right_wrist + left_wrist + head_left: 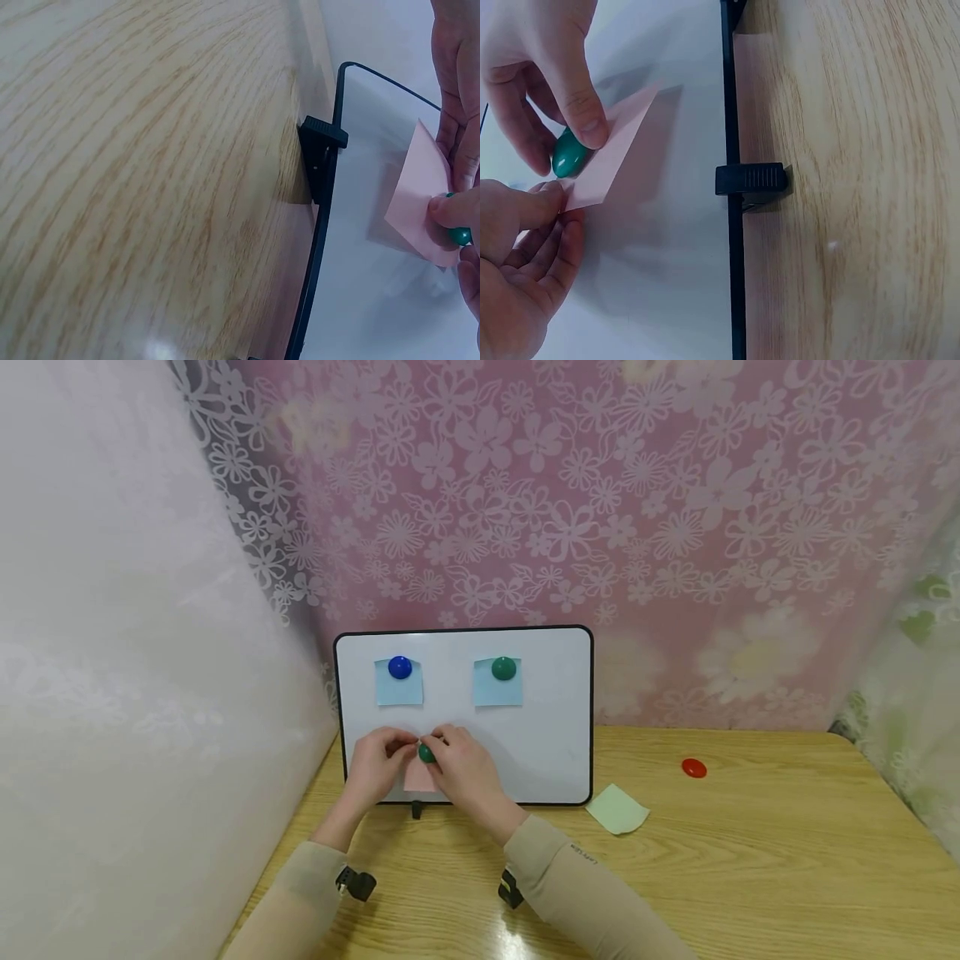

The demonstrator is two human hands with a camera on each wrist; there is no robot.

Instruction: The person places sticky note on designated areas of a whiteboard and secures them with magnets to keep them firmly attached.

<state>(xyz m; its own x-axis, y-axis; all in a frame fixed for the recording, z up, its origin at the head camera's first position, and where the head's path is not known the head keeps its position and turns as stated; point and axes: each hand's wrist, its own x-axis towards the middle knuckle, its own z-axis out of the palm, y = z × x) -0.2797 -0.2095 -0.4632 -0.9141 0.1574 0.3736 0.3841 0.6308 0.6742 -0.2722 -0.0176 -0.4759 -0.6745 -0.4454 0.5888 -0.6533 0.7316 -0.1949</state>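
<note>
Low on the left half of a framed whiteboard (pixel 547 743), my left hand (pixel 377 767) pinches the upper edge of a pink sticky note (pixel 420 778) between thumb and fingers. My right hand (pixel 467 768) grips a round green magnet (pixel 570 155) at the top of that same note. The left wrist view shows the note's lower part tilting away from the board, casting a shadow. Higher up, one light blue note (pixel 398 693) hangs under a dark blue magnet (pixel 400 667). Another light blue note (pixel 497 695) hangs under a green magnet (pixel 503 668).
A black clip foot (pixel 751 178) grips the board's bottom edge. To the board's right, a pale green note (pixel 617 810) lies on the wooden table (pixel 750 860), with a red magnet (pixel 693 768) beyond it. Floral curtain (pixel 562 527) hangs behind; white sheeting (pixel 135 652) borders the left.
</note>
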